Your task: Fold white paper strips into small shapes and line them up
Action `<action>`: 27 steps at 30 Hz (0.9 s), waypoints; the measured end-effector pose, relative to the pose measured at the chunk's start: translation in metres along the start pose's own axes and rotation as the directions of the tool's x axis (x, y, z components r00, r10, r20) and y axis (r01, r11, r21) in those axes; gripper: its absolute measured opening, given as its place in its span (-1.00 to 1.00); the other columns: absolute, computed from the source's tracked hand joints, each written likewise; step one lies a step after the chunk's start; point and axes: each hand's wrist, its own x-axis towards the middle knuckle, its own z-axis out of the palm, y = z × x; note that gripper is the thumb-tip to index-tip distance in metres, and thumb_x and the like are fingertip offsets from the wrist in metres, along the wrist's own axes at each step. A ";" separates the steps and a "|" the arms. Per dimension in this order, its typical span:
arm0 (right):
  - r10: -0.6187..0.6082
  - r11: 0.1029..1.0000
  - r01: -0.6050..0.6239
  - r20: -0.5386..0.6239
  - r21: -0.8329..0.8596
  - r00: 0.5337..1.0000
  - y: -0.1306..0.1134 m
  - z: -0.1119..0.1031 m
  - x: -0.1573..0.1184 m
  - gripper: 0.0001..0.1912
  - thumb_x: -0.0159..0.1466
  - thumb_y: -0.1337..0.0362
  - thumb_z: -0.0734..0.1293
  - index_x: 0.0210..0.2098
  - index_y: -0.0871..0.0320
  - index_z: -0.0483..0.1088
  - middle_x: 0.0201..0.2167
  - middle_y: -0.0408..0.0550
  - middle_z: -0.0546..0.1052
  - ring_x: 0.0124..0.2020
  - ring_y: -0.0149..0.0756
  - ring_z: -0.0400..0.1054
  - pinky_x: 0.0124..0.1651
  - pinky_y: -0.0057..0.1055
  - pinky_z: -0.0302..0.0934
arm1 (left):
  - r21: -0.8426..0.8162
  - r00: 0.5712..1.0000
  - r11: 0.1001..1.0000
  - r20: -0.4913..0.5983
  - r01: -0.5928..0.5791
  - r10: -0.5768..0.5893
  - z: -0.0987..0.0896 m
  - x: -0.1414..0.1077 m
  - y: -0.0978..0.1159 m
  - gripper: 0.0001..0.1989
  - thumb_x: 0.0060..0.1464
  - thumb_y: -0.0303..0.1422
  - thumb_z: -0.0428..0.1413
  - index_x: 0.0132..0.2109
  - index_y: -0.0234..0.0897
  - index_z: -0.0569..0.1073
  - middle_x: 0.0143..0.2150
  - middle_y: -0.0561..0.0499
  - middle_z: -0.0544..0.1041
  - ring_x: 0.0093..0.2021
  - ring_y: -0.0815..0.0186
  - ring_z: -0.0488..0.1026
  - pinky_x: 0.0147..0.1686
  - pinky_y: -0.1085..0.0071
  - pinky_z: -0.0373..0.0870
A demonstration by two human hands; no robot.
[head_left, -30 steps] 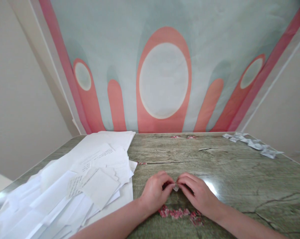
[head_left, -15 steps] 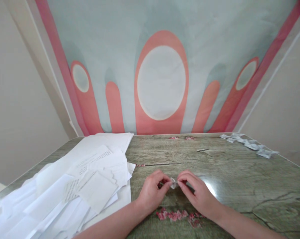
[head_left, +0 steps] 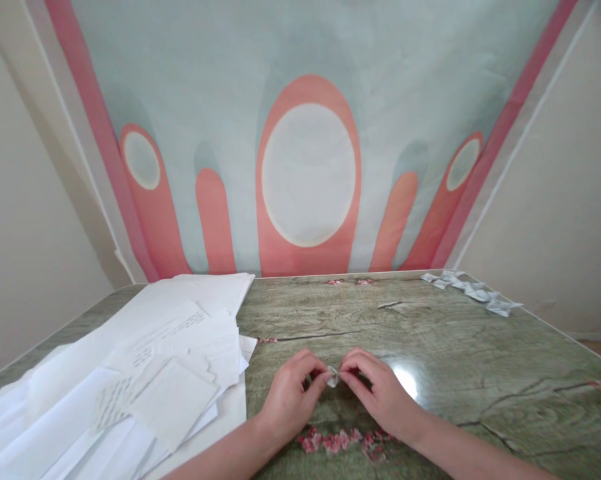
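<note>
A small folded white paper piece [head_left: 333,378] is pinched between my two hands, above the middle of the wood-patterned table [head_left: 460,360]. My left hand [head_left: 294,393] has thumb and forefinger closed on its left end. On the right end, my right hand [head_left: 378,393] holds it with thumb and fingertips together. The paper's fine folds are too small to make out. Left of my hands lies a wide, loose pile of white papers [head_left: 175,400], some with printed text.
Several small folded paper pieces [head_left: 473,290] lie in a row at the table's back right edge. Behind the table stands a wall covering [head_left: 308,173] with coral arches and white ovals. Pink flower prints [head_left: 330,440] mark the tabletop.
The view has shifted slightly, so the table, papers and hands appear further left. Both hands still pinch the small paper, and their fingertips look slightly closer together.
</note>
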 end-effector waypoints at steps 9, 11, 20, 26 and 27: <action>0.079 0.996 -0.078 -0.024 0.033 0.997 -0.003 -0.001 0.002 -0.84 0.29 0.25 0.19 -0.39 0.13 0.33 -0.43 -0.13 0.41 -0.36 -0.33 0.30 -0.27 -0.41 0.19 | -0.043 1.000 0.999 -0.030 0.000 -0.001 -0.002 0.000 0.002 -0.85 0.13 -0.40 0.02 -0.39 -0.28 0.41 -0.42 0.03 0.37 -0.37 0.35 0.33 -0.36 0.47 0.23; 0.082 0.996 -0.082 -0.025 0.031 0.996 -0.002 0.000 0.002 -0.83 0.29 0.25 0.19 -0.40 0.13 0.34 -0.43 -0.13 0.41 -0.36 -0.32 0.30 -0.27 -0.40 0.19 | -0.053 1.000 0.999 -0.030 0.003 -0.005 -0.002 0.000 0.002 -0.84 0.13 -0.39 0.02 -0.40 -0.29 0.41 -0.42 0.03 0.37 -0.36 0.34 0.33 -0.35 0.46 0.23; 0.108 0.993 -0.107 -0.032 0.049 0.994 -0.002 0.000 0.003 -0.81 0.29 0.22 0.19 -0.40 0.12 0.34 -0.43 -0.14 0.43 -0.36 -0.32 0.32 -0.27 -0.40 0.20 | -0.126 0.994 0.991 -0.084 0.054 -0.065 -0.001 0.001 -0.001 -0.83 0.18 -0.37 -0.05 -0.38 -0.28 0.34 -0.40 0.04 0.36 -0.34 0.35 0.31 -0.32 0.47 0.25; 0.201 0.962 -0.185 -0.062 0.201 0.978 0.003 0.001 0.001 -0.82 0.31 0.18 0.16 -0.33 0.12 0.30 -0.43 -0.13 0.46 -0.36 -0.32 0.37 -0.26 -0.39 0.24 | -0.256 0.989 0.958 -0.035 0.131 -0.145 0.001 0.002 -0.004 -0.83 0.21 -0.31 -0.09 -0.30 -0.27 0.31 -0.40 0.03 0.42 -0.35 0.33 0.37 -0.31 0.45 0.27; 0.215 0.951 -0.196 -0.058 0.239 0.975 0.003 0.002 0.001 -0.81 0.31 0.17 0.16 -0.32 0.12 0.29 -0.42 -0.12 0.47 -0.35 -0.31 0.38 -0.25 -0.39 0.25 | -0.280 0.988 0.950 -0.022 0.140 -0.152 0.002 0.002 -0.004 -0.83 0.22 -0.30 -0.09 -0.28 -0.27 0.31 -0.39 0.03 0.43 -0.35 0.33 0.39 -0.31 0.44 0.28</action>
